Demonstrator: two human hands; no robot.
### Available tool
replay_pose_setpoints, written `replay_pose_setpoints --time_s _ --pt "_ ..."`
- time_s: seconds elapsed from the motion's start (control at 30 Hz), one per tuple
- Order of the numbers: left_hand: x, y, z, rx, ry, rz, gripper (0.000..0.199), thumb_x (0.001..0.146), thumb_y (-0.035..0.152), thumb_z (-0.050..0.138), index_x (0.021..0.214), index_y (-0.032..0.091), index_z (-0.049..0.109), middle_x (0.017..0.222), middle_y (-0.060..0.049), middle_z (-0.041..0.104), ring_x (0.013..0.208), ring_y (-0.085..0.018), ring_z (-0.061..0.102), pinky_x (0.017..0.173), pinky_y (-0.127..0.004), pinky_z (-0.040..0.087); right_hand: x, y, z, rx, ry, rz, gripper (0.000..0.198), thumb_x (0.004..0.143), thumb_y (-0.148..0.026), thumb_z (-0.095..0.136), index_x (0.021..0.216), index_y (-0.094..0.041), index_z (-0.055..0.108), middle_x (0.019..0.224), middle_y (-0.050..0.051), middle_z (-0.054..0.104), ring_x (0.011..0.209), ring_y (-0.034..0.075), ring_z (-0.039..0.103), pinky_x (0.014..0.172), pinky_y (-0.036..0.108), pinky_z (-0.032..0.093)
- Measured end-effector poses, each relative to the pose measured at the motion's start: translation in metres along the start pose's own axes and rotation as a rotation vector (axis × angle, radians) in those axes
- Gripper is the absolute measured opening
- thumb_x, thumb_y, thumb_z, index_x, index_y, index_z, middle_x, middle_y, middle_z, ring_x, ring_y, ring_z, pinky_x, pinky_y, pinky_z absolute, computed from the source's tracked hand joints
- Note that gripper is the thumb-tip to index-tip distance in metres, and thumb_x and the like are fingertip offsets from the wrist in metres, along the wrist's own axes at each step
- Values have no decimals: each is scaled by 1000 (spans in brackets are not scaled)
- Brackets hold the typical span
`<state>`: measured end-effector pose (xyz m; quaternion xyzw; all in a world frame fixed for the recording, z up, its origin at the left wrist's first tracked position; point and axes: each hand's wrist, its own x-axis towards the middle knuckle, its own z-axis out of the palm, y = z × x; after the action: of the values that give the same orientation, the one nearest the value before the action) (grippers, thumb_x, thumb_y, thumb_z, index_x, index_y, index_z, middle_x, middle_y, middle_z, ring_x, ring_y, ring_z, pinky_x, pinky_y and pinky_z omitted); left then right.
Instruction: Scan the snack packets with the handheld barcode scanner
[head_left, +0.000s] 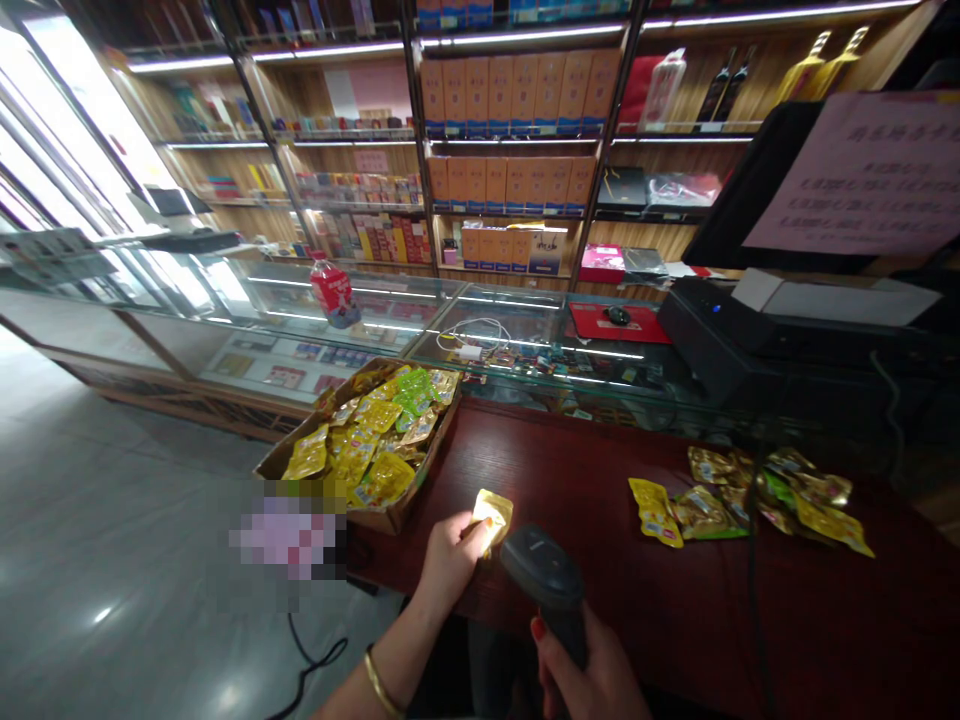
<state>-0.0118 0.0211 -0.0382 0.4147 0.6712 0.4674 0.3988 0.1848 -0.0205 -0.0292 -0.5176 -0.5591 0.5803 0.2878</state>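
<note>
Wooden counter (540, 455), dark red. One gold packet (496, 505), pinched in the left hand (448, 568) above the near edge, toward the left corner. One scanner (541, 565), gripped by the right hand (596, 668), head beside the packet. One cardboard box (396, 517), packet-filled, at the left edge. Loose packets (701, 510), grouped toward the right end, near the far edge.

Nothing can be read: the writing on the pink sheet (855, 185) and bottle label (334, 286) is blurred.
</note>
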Motion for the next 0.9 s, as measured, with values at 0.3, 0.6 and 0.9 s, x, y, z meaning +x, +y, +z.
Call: replay_pose_setpoints --time_s 0.3,0.6,0.9 --pt "4 -11 3 45 -35 24 33 80 44 61 76 13 73 65 0 65 62 -16 55 56 -24 38 1 -1 -2 -65 5 24 63 80 -82 47 76 -20 59 46 -4 53 38 15 57 41 22 43" --pt "3 -7 2 126 21 92 30 79 41 61 63 16 65 58 3 56 58 -14 48 54 -23 33 -1 -4 -1 -69 27 9 65 79 -83 47 77 -19 62 45 -2 55 38 16 59 41 23 43" --pt "15 0 -28 196 -96 84 19 73 32 61 68 17 69 62 0 64 60 -16 57 55 -23 39 -11 5 -20 -134 -12 -3 61 76 -79 54 77 -19 66 50 1 62 45 17 60 48 24 45"
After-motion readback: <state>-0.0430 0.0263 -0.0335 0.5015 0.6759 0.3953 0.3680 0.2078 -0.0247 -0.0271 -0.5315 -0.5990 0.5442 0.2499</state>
